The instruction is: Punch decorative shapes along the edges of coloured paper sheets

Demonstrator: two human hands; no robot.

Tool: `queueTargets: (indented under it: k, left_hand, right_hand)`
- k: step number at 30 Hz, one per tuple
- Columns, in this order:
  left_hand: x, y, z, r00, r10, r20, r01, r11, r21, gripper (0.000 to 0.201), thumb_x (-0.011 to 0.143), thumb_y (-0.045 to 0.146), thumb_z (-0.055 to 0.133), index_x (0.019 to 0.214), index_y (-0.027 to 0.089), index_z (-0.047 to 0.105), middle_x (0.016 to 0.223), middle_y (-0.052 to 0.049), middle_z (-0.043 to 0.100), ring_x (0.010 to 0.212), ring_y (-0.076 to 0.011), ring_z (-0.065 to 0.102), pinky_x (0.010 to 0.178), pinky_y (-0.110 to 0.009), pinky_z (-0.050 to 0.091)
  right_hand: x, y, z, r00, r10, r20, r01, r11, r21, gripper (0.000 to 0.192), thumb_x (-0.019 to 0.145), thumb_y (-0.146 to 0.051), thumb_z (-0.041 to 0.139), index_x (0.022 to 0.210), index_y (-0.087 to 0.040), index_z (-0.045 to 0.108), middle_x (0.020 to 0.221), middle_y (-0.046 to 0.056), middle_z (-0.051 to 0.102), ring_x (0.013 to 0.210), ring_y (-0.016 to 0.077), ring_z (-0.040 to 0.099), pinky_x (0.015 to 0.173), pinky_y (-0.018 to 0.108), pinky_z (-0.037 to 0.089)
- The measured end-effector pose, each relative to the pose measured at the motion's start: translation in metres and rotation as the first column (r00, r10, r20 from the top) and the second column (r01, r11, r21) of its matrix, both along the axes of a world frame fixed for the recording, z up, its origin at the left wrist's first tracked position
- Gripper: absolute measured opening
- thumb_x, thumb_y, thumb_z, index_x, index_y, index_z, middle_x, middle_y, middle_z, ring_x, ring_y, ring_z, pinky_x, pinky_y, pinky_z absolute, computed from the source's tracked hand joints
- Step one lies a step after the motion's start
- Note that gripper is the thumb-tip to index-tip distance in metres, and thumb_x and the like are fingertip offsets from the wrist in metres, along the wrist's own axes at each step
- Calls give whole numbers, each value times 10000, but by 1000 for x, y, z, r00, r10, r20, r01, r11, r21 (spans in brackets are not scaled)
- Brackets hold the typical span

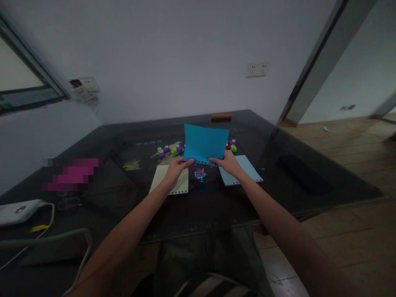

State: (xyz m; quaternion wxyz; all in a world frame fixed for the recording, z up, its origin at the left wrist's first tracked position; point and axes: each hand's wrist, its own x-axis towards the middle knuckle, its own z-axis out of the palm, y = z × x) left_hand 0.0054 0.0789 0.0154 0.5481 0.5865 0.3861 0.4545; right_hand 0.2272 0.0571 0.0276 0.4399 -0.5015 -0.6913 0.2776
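Note:
A blue sheet of paper [206,142] with punched holes along its near edge is raised over the dark table. My left hand [177,168] pinches its lower left corner, where a small purple piece shows by the fingertips. At the lower right, my right hand [228,161] grips the same sheet between thumb and fingers. Below the sheet lies a small heap of pink, blue and white pieces [200,174], too small to name. A cream punched sheet [158,177] lies under my left wrist, and a pale blue punched sheet [247,167] beside my right wrist.
Several green and purple big-eyed figures [175,151] stand behind the cream sheet; more figures [232,145], one red, stand at the right. A brown cylinder [221,117] lies near the wall. A black oblong case [305,173] is at right, a white device [20,211] with cable at left.

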Motion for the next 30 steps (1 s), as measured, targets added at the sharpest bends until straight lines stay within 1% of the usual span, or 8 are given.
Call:
queueTargets:
  k: [5, 9, 15, 20, 24, 30]
  left_hand:
    - [0, 0, -1, 1000, 5, -15, -5, 1000, 9, 292, 669, 362, 704, 854, 136, 700, 882, -91, 699, 800, -196, 619, 815, -346, 455]
    - [0, 0, -1, 1000, 2, -12, -2, 1000, 4, 293, 668, 362, 705, 853, 135, 702, 880, -91, 699, 802, -196, 619, 819, -350, 455]
    - [0, 1, -1, 1000, 4, -1, -4, 1000, -2, 310, 658, 371, 713, 858, 134, 701, 871, -88, 701, 802, -200, 622, 828, -358, 453]
    - [0, 3, -4, 1000, 17, -26, -16, 1000, 4, 313, 656, 365, 713, 856, 125, 703, 868, -101, 701, 795, -204, 623, 816, -355, 458]
    - [0, 3, -5, 1000, 11, -18, -11, 1000, 20, 302, 667, 353, 706, 871, 131, 705, 887, -100, 701, 817, -210, 623, 821, -354, 459]
    - [2, 0, -1, 999, 35, -10, -35, 999, 16, 288, 656, 340, 714, 850, 127, 707, 883, -104, 704, 811, -206, 627, 826, -354, 458]
  right_hand:
    - [0, -1, 1, 999, -20, 30, 19, 1000, 21, 184, 733, -326, 639, 728, -142, 646, 769, 92, 700, 679, 214, 633, 691, 330, 490]
    - [0, -1, 1, 1000, -12, 13, 12, 1000, 9, 177, 731, -327, 640, 732, -150, 650, 767, 89, 703, 687, 213, 638, 690, 325, 495]
    - [-1, -3, 3, 1000, -15, 21, 15, 1000, 4, 190, 729, -344, 635, 721, -155, 659, 746, 81, 706, 682, 219, 643, 702, 349, 506]
    - [-2, -4, 5, 1000, -21, -11, 20, 999, -33, 155, 726, -310, 641, 724, -155, 652, 743, 88, 706, 681, 220, 652, 675, 334, 513]
    - [-1, -3, 3, 1000, -17, -24, 16, 1000, -22, 146, 721, -300, 648, 748, -157, 649, 764, 86, 706, 702, 222, 652, 687, 337, 515]
    - [-1, -3, 4, 1000, -6, -17, 6, 1000, -17, 157, 729, -305, 641, 759, -152, 652, 778, 94, 704, 726, 232, 650, 696, 347, 516]
